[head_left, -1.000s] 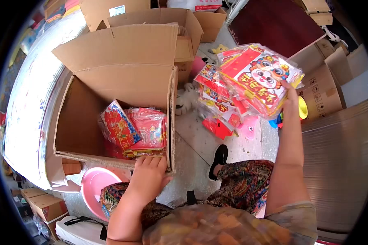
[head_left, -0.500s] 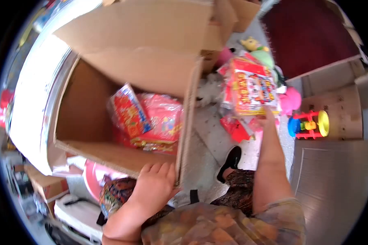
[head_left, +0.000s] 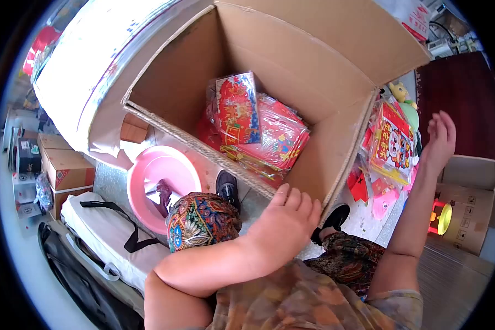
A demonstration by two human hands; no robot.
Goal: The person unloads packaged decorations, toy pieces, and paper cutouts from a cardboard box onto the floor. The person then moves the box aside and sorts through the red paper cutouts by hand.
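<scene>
My left hand [head_left: 289,223] grips the near edge of a large open cardboard box [head_left: 302,66], its fingers hooked over the rim. Inside the box lie a red and blue printed packet [head_left: 237,109] and a stack of pink-red packets in clear plastic [head_left: 280,132]. To the right of the box, my right hand [head_left: 441,142] is raised with its fingers stretched out and nothing in it. Just left of that hand, a pile of red and yellow printed packets [head_left: 391,144] with cartoon figures rests on the floor.
A pink basin [head_left: 140,179] stands on the floor at the left, beside a white bag [head_left: 115,234]. Smaller cardboard boxes [head_left: 69,168] are at the far left. At the right are a dark red board [head_left: 459,104], plush toys [head_left: 400,92] and a yellow toy [head_left: 444,219].
My right hand has let go of the printed packets, which now lie on the floor pile. The view has turned leftward and the box appears tilted, with my left hand still on its rim.
</scene>
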